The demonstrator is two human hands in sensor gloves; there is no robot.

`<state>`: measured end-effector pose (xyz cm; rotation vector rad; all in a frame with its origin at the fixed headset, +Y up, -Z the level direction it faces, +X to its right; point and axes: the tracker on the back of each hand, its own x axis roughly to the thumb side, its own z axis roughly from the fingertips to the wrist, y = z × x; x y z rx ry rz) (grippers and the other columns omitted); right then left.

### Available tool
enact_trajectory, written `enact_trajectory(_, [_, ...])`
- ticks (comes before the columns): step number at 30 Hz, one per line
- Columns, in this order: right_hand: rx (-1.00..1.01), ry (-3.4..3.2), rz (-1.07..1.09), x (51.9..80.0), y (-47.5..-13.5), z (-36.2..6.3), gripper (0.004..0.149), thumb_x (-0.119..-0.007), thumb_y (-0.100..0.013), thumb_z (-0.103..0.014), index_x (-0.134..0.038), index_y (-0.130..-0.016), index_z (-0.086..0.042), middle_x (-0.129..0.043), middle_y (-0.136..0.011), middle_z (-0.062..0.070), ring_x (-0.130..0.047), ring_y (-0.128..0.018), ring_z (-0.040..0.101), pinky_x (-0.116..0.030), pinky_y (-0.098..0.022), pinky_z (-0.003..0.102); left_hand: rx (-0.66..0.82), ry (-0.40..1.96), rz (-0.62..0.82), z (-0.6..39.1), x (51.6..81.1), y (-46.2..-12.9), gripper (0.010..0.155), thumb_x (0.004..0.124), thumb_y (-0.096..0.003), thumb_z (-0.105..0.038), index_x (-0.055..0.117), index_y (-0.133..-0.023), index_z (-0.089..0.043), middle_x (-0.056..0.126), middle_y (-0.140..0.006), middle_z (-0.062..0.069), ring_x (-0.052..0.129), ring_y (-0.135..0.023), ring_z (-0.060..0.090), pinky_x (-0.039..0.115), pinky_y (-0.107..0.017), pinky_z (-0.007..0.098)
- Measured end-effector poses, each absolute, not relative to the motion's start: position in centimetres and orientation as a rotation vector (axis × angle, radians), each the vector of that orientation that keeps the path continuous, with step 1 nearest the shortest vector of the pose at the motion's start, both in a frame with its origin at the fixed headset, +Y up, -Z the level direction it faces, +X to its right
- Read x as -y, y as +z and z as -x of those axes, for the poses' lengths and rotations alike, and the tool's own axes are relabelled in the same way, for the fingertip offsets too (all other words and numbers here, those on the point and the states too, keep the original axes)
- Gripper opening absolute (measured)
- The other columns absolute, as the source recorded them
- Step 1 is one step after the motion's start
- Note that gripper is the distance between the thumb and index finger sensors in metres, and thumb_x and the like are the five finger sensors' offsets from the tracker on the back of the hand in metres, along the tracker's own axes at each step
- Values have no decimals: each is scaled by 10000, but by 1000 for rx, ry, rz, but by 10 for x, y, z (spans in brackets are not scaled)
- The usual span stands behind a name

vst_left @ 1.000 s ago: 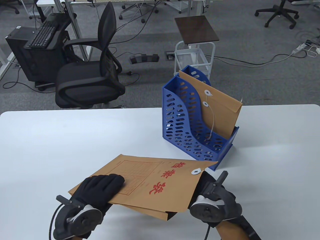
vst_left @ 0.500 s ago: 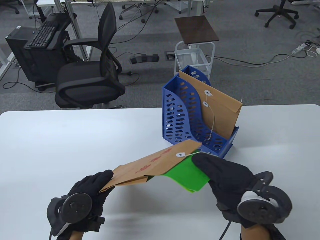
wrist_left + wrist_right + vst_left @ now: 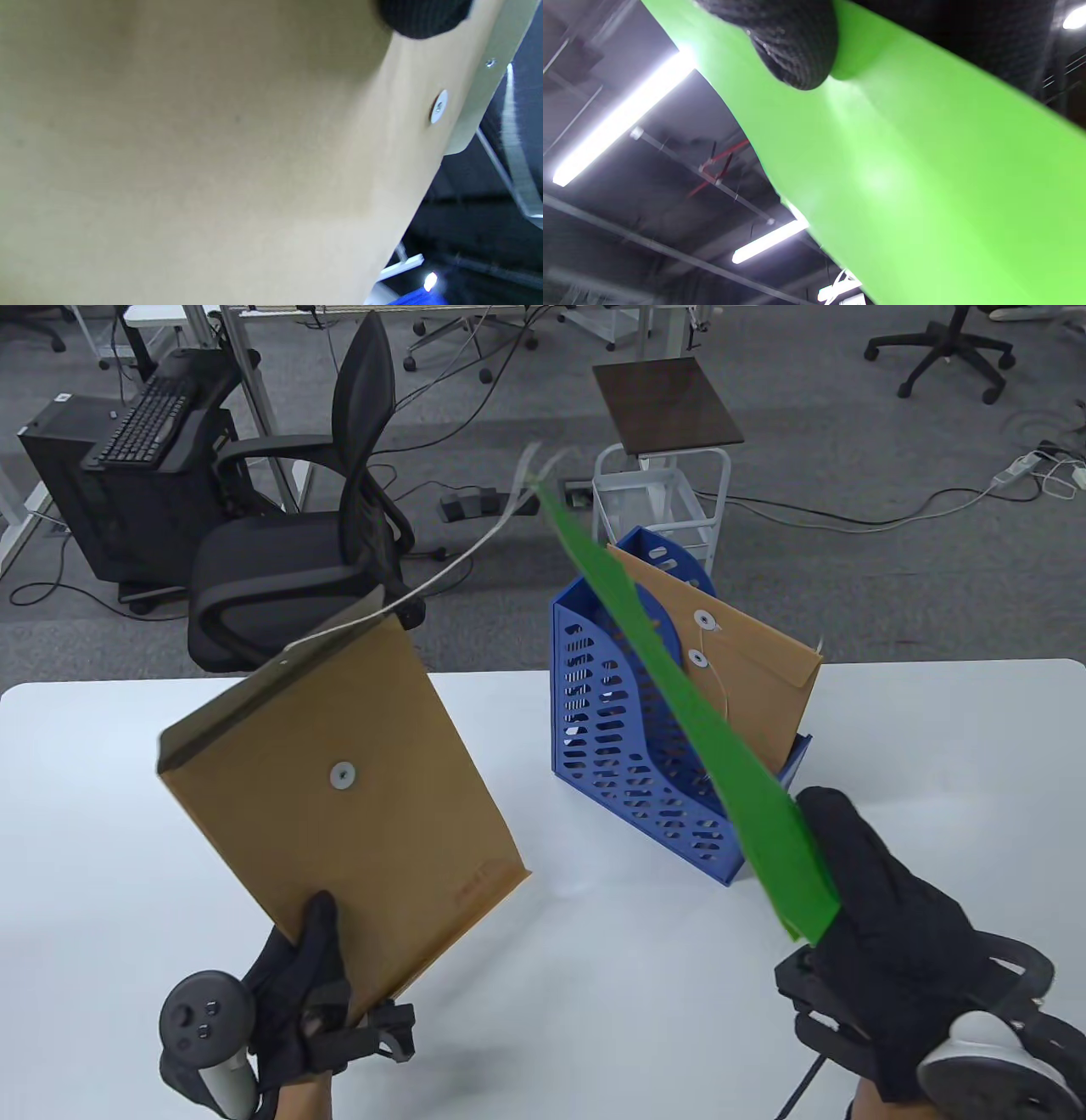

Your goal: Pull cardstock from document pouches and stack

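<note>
Green cardstock (image 3: 679, 704) stands clear of its kraft pouch (image 3: 339, 806), pinched at its lower corner by the right hand (image 3: 882, 933); the left hand (image 3: 293, 984) pinches the pouch's bottom edge. Held so low, the sheet could bend, slip, or clip the blue file rack (image 3: 628, 746).

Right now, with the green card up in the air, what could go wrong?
The green cardstock sheet is pinched only at its bottom corner by the right hand, so it might flop or slip. Swinging down, it could knock the blue plastic file rack. The brown paper pouch's loose string could snag.
</note>
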<state>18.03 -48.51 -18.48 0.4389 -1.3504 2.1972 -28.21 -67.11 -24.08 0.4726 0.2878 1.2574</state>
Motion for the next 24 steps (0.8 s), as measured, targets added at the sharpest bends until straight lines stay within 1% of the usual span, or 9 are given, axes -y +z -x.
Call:
enact_trajectory(4, [1242, 2392, -505, 511, -212, -136, 429, -847, -490, -259, -845, -912, -184, -1018, -793, 112, -1102, -537, 293, -958, -325, 440, -360, 1351, -617, 311, 674, -224, 476, 691, -491, -533, 889, -844, -282, 1079, -674, -53, 1110, -482, 117, 935, -372, 328])
enact_trajectory(8, [971, 2619, -504, 557, -264, -108, 428, -847, -488, -265, -844, -910, -192, -1016, -799, 101, -1097, -555, 290, -952, -347, 446, -369, 1753, -660, 324, 685, -212, 476, 690, -498, -526, 871, -861, -277, 1062, -698, -38, 1095, -508, 136, 917, -397, 348])
enact_trajectory(10, [780, 2726, -536, 582, -280, -94, 429, -850, -491, -258, -839, -913, -184, -1003, -815, 108, -1080, -582, 310, -936, -370, 468, -369, 1757, -684, 329, 686, -210, 479, 686, -496, -533, 867, -863, -284, 1062, -697, -47, 1095, -506, 130, 919, -398, 343])
enact_trajectory(12, [740, 2863, -652, 607, -289, -76, 431, -847, -488, -270, -835, -912, -194, -1000, -822, 92, -1080, -595, 295, -938, -385, 462, -368, 1737, -705, 330, 686, -210, 480, 677, -500, -539, 859, -869, -292, 1059, -702, -59, 1094, -514, 120, 921, -405, 333])
enact_trajectory(15, [569, 2996, -836, 655, -295, -44, 432, -850, -485, -270, -831, -910, -196, -979, -843, 86, -1065, -623, 309, -937, -394, 475, -349, 1732, -670, 326, 687, -213, 479, 675, -501, -544, 856, -871, -300, 1056, -708, -61, 1092, -521, 117, 919, -411, 333])
enact_trajectory(17, [540, 3057, -955, 683, -298, -25, 431, -851, -480, -274, -833, -904, -201, -963, -857, 75, -1053, -643, 313, -937, -404, 478, -324, 1725, -645, 320, 686, -215, 479, 674, -501, -546, 855, -872, -303, 1055, -712, -61, 1090, -525, 118, 918, -414, 334])
enact_trajectory(20, [360, 3143, -1037, 714, -306, -6, 437, -850, -480, -282, -824, -907, -195, -960, -859, 66, -1046, -655, 312, -930, -416, 483, -309, 1679, -630, 316, 687, -217, 480, 673, -500, -550, 855, -873, -308, 1053, -717, -66, 1088, -532, 116, 916, -421, 334])
enact_trajectory(22, [297, 3179, -1055, 728, -311, -1, 435, -853, -478, -291, -830, -902, -197, -966, -856, 55, -1046, -660, 306, -921, -428, 490, -311, 1669, -614, 315, 688, -218, 480, 672, -501, -551, 853, -874, -308, 1051, -719, -67, 1087, -535, 118, 915, -424, 334])
enact_trajectory(24, [128, 3220, -1034, 739, -317, -1, 431, -846, -482, -302, -829, -903, -213, -962, -865, 37, -1035, -680, 301, -912, -448, 491, -317, 1679, -595, 314, 690, -220, 481, 673, -500, -553, 853, -874, -309, 1051, -721, -66, 1086, -537, 116, 915, -425, 334])
